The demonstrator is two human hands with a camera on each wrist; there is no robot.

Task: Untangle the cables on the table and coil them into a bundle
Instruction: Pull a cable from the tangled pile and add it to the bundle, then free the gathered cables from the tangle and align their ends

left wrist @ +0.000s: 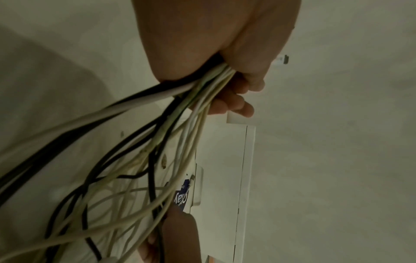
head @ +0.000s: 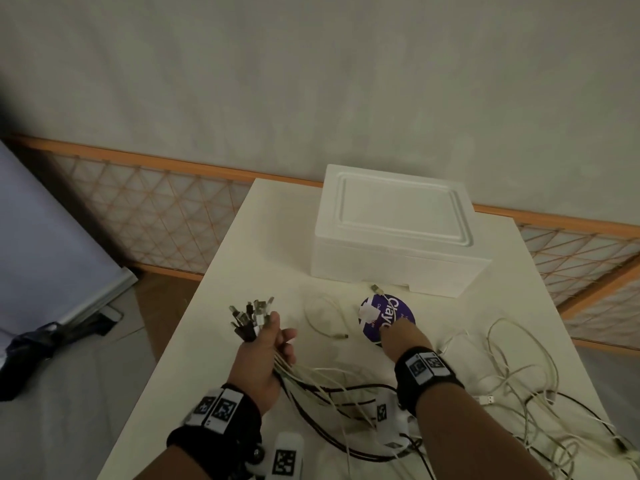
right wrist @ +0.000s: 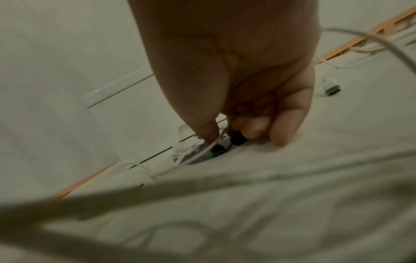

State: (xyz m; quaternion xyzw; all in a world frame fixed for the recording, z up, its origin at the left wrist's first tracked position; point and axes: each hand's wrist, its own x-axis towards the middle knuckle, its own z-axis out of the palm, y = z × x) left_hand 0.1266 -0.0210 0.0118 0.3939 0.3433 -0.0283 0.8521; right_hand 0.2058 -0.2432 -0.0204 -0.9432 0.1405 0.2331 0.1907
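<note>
My left hand [head: 273, 344] grips a bunch of white and black cables [left wrist: 180, 110] just below their plugs [head: 251, 317], which stick up above the fist. The cables trail from the hand [left wrist: 227, 74] down to the right across the white table [head: 239, 258] into a loose tangle [head: 519, 379]. My right hand [head: 398, 336] reaches forward onto a purple round disc [head: 381, 311]. In the right wrist view its thumb and curled fingertips [right wrist: 249, 128] pinch a thin white cable [right wrist: 198, 154] lying across that disc. That cable's USB plug [head: 376, 289] lies just beyond the disc.
A white foam box [head: 394, 233] stands at the back of the table. Another thin white cable [head: 325, 320] lies looped between my hands. A loose USB plug [right wrist: 331, 89] rests right of my right hand. The table's left edge drops to the floor, and an orange lattice screen [head: 156, 209] stands behind.
</note>
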